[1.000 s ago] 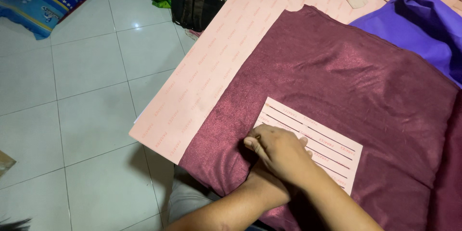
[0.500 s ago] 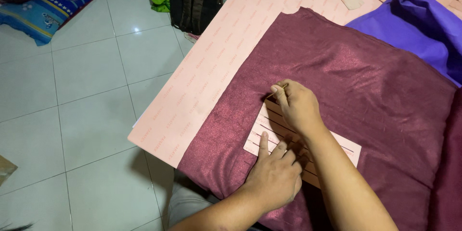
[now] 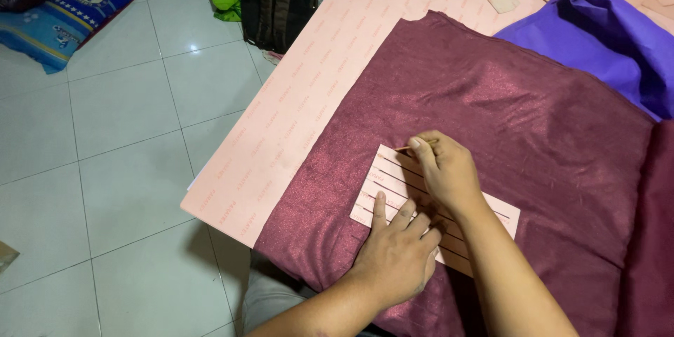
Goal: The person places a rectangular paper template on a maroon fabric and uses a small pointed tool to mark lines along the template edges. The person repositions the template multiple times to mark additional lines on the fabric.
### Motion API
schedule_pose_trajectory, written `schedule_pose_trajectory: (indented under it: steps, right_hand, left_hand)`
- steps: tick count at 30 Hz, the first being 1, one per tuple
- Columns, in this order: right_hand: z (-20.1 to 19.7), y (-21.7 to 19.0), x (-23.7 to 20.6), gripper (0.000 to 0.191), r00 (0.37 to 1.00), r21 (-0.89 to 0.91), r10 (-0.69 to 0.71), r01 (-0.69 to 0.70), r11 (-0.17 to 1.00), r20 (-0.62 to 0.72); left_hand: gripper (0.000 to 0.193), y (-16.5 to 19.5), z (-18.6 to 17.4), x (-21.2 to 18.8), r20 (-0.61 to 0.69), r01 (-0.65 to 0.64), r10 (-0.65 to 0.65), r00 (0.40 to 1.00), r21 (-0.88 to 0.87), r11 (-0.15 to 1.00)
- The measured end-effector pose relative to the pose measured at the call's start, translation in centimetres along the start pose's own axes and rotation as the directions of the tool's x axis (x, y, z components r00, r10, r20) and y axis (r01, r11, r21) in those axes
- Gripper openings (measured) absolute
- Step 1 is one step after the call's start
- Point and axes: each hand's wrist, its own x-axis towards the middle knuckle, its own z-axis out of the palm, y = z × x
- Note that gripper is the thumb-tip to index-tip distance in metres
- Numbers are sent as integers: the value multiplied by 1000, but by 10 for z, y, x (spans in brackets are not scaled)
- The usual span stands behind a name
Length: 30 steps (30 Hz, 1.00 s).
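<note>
Under your hands lies maroon cloth (image 3: 491,119) with a soft, faintly shimmering nap, spread over matt pink paperboard (image 3: 337,49). The slotted template (image 3: 393,182) you press looks like stiff, matt pale-pink card, while the purple fabric (image 3: 604,42) beside it is smoother with a slight sheen. The floor tiles (image 3: 126,133) are glossy white ceramic.

left hand (image 3: 397,256) bare, no glove, ring or watch | right hand (image 3: 447,172) bare too | both forearms uncovered, no sleeves in view | grey garment at lap
</note>
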Motion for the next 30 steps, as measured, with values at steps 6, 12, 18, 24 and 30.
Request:
schedule_pose_trajectory:
  steps: [6,12,18,24,30]
  right_hand:
    - [-20,19,-21,27,999,-211,23,-32,977,-46]
    - [-2,32,-15,28,994,319,105,-114,941,44]
    - [-77,58,-59,28,957,-245,279,-290,925,-79]
    - [-105,84,-88,29,903,-141,395,-419,897,-171]
    - [-107,107,-101,26,901,379,420,-353,856,-109]
  left_hand:
    - [30,2,-2,1,-77,-25,27,997,22,999]
    - [31,10,0,2,47,23,-24,999,15,1000]
    - [49,11,3,3,-73,-38,42,996,47,998]
    - [41,16,4,14,-30,-36,39,999,103,994]
    - [23,15,6,36,49,7,-5,999,-49,999]
